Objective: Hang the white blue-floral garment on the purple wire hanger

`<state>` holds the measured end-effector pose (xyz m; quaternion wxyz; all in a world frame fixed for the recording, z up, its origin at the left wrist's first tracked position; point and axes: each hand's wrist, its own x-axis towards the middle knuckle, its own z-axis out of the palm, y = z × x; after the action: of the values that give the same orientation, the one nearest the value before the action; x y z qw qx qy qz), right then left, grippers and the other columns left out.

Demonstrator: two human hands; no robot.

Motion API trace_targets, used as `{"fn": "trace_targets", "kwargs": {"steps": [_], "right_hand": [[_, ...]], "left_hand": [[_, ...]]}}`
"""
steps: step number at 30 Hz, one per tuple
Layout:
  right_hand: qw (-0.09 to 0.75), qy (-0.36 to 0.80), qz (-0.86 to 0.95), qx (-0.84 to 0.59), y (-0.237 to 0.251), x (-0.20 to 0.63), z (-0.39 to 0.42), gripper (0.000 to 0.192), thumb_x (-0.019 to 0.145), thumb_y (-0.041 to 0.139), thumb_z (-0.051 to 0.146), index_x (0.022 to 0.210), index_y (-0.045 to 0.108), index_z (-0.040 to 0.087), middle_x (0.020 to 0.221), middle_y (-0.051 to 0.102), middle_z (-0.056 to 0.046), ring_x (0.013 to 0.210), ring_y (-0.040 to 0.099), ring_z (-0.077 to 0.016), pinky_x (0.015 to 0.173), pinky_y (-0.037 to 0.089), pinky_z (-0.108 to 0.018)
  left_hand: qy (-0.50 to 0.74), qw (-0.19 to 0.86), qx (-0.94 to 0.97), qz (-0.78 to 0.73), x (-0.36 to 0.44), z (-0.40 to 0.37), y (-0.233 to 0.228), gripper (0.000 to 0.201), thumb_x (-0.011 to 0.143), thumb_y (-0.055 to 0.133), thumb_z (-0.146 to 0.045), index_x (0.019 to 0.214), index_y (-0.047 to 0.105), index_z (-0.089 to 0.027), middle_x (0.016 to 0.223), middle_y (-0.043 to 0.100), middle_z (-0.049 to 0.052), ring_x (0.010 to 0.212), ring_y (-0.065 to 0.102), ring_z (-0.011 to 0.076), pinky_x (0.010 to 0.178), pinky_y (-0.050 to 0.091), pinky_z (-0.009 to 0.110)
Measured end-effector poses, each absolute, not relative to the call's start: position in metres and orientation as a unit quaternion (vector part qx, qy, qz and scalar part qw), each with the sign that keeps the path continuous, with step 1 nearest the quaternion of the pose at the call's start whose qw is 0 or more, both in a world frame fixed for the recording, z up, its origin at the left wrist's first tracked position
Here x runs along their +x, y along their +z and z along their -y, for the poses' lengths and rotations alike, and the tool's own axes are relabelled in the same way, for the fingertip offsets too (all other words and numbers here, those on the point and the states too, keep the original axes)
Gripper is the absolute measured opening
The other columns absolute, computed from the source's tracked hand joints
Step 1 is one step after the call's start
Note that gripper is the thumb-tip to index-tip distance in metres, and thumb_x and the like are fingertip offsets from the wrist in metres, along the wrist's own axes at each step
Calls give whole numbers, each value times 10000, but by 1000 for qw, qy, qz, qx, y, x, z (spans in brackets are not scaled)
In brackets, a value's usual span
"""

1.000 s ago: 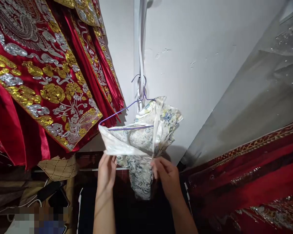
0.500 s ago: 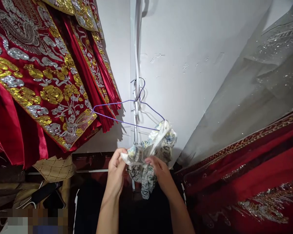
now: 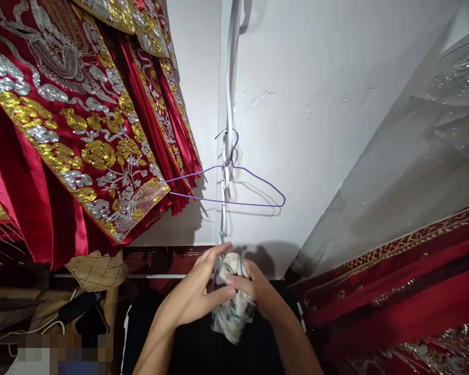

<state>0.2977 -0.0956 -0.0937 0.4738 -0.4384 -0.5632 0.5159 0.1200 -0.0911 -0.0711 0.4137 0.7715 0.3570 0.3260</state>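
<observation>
While a big white wall (image 3: 316, 156) fills the middle, a red and gold dress (image 3: 97, 130) hangs on the left, with shiny silver shapes sewn on it. On the right, a long red cloth (image 3: 414, 291) has a grey see-through cover (image 3: 406, 146) above it. At the bottom, the person's black clothes (image 3: 203, 357) show between the two arms. A white strap (image 3: 229, 78) runs down the wall. A thin purple hanger (image 3: 254, 204) hangs by its hook near the strap, and its left end goes out of sight behind the corner of the dress.

The left hand (image 3: 199, 291) is beside the bundle with its fingers stretched out and its thumb touching the front, but I cannot quite tell if it grips. The right hand (image 3: 256, 289) holds the bundle from the other side, its thumb across the front. That patterned cloth (image 3: 234, 312), pale with dark and greenish bits, is all bunched up between the hands, below the hanger and apart from it.

Low on the left is a tan cloth (image 3: 97, 271) with crossing lines. Near it lie a small black thing (image 3: 80, 307) and a thin white cord (image 3: 57, 324).
</observation>
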Motion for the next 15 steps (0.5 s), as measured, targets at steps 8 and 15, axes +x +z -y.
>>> {"fn": "trace_targets", "kwargs": {"steps": [8,15], "right_hand": [[444,346,660,-496,-23,369,32,200,768,596,243,839,780,211,858,763,-50,863,702,-268,812,549,-376],[445,306,686,-487,-36,366,-38,459,805,569,228,1241,712,239,1337,675,-61,1286,575,-261,1102,406,-387]], "left_hand": [[87,374,822,-421,82,52,-77,476,897,551,-608,759,684,-171,677,621,-3,627,530,169,566,339,242],[24,201,812,-547,41,27,-57,283,858,596,-489,895,740,-248,893,750,86,823,671,280,698,398,298]]}}
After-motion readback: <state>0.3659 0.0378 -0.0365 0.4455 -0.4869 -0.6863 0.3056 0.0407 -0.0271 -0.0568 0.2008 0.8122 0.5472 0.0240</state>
